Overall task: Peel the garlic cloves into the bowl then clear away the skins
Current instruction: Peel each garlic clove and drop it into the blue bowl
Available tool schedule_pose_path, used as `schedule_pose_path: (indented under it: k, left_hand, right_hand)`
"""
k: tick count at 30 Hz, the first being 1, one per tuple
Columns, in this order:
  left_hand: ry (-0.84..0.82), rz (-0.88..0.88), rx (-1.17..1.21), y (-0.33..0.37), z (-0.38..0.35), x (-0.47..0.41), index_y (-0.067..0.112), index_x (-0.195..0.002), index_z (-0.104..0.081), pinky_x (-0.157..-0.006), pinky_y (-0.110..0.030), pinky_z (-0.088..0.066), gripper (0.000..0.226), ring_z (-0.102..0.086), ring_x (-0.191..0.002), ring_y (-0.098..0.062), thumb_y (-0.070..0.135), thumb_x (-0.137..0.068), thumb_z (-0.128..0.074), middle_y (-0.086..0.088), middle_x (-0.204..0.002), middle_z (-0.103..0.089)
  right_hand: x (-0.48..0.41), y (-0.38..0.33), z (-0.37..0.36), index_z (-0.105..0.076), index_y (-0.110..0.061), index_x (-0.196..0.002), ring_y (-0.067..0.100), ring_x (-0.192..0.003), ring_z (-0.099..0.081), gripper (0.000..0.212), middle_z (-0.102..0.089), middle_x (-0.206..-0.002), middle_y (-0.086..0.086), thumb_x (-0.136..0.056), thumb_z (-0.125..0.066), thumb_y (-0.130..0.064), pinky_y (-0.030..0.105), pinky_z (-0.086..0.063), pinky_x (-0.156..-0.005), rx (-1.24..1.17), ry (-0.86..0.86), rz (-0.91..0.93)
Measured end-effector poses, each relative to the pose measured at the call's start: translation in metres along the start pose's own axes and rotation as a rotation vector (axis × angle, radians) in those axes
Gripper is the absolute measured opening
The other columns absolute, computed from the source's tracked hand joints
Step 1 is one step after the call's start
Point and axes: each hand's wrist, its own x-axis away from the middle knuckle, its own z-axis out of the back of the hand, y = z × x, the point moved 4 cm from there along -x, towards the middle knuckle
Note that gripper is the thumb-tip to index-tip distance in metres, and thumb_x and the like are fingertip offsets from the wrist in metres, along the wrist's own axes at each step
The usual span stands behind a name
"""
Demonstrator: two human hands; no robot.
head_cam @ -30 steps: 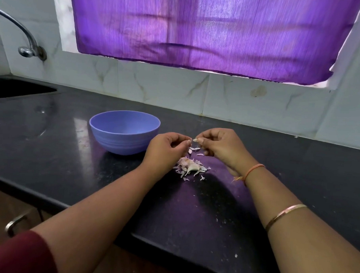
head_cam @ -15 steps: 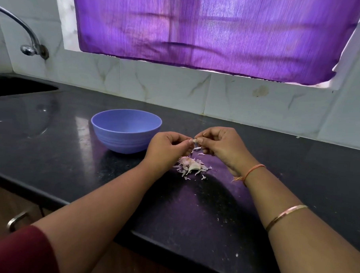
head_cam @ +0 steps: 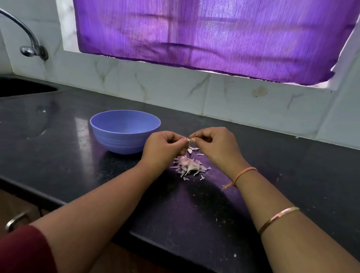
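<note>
Your left hand and right hand both pinch one garlic clove at frame centre, apparently part-peeled. Skins are heaped directly below; the bowl sits just left.

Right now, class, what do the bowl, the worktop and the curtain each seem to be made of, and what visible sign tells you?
Bowl: probably plastic, matte lilac-blue, one even colour with faint moulded rings round its wall. Worktop: likely polished stone, perhaps granite, black, speckled, mirroring the window light. Curtain: thin woven fabric, purple; daylight shows through its fine vertical weave.
</note>
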Motion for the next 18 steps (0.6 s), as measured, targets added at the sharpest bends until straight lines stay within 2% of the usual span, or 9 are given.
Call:
schedule_pose_path:
  k: [2,3,7,12,18]
  left_hand:
    - [0.017,0.001,-0.002,-0.0002,0.0005,-0.0003,0.011,-0.074,-0.069,-0.075,-0.035,-0.056,0.014,-0.059,-0.063,-0.014,0.008,-0.087,-0.062,-0.011,-0.07,-0.068]
    - [0.022,0.0,-0.005,0.0,0.0007,-0.0002,0.011,-0.074,-0.068,-0.074,-0.035,-0.055,0.015,-0.059,-0.062,-0.014,0.007,-0.086,-0.062,-0.01,-0.068,-0.067]
    - [0.033,-0.007,-0.022,-0.0003,0.0019,-0.0011,0.012,-0.075,-0.068,-0.074,-0.034,-0.056,0.013,-0.059,-0.061,-0.013,0.009,-0.087,-0.062,-0.007,-0.066,-0.066]
    - [0.012,-0.006,-0.013,0.0008,0.0004,0.0005,0.006,-0.078,-0.069,-0.071,-0.03,-0.056,0.01,-0.058,-0.062,-0.014,0.009,-0.087,-0.063,-0.009,-0.067,-0.066]
    - [0.073,0.016,-0.021,-0.0035,0.0023,-0.0026,0.011,-0.072,-0.067,-0.079,-0.039,-0.055,0.015,-0.062,-0.069,-0.018,0.009,-0.086,-0.061,-0.015,-0.078,-0.07]
  right_hand:
    - [0.0008,-0.0004,-0.0021,-0.074,-0.011,-0.097,0.01,-0.074,-0.065,0.016,-0.073,-0.087,0.004,-0.085,-0.064,-0.011,0.017,-0.051,-0.072,0.004,-0.019,-0.004]
    - [0.0013,-0.0005,-0.0033,-0.074,-0.012,-0.098,0.011,-0.075,-0.065,0.017,-0.073,-0.086,0.004,-0.085,-0.063,-0.011,0.017,-0.051,-0.071,0.007,-0.035,-0.003]
    - [0.003,-0.0007,-0.0062,-0.074,-0.014,-0.098,0.007,-0.075,-0.066,0.017,-0.073,-0.084,0.002,-0.081,-0.069,-0.014,0.008,-0.048,-0.067,-0.023,-0.067,0.001]
    - [0.0028,-0.0003,-0.005,-0.074,-0.01,-0.092,0.013,-0.075,-0.068,0.012,-0.072,-0.081,0.004,-0.081,-0.069,-0.012,0.028,-0.056,-0.076,-0.05,-0.016,0.006]
    - [0.0024,0.0038,0.0027,-0.072,-0.01,-0.087,0.017,-0.07,-0.066,0.012,-0.07,-0.078,0.006,-0.081,-0.065,-0.002,0.034,-0.058,-0.076,-0.329,0.037,-0.068]
